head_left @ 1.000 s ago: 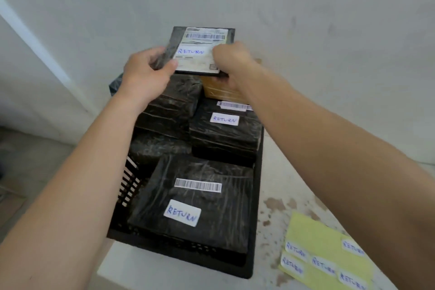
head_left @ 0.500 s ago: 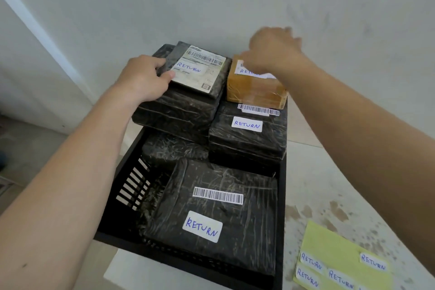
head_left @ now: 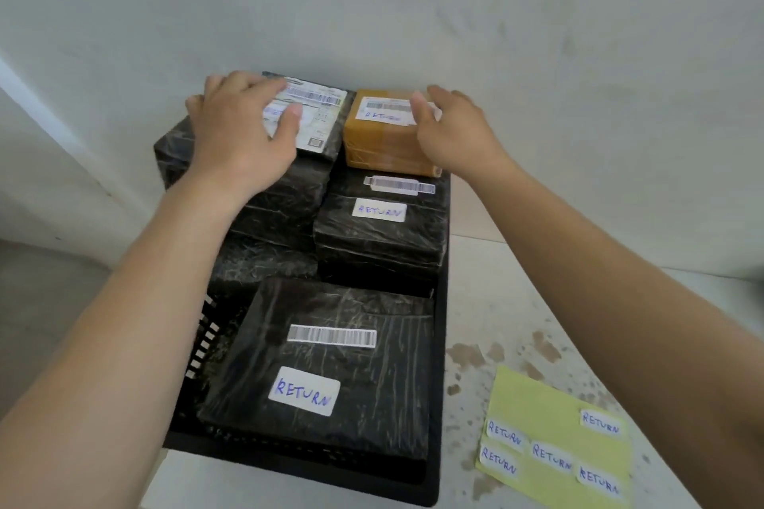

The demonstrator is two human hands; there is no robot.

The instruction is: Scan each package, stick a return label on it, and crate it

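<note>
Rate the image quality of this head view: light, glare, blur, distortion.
Head view: soft, even light, faint shadows; glossy wrap on the near black package throws streaky glare; far labels under the left hand and right hand are slightly blurred; wide-angle lens stretches the forearms; near RETURN sticker reads sharply.

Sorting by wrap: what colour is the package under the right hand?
Tan-brown package, white label on top; head view shows it.

Both arms outstretched, left hand [head_left: 244, 132] and right hand [head_left: 457, 128] spread, palms down
</note>
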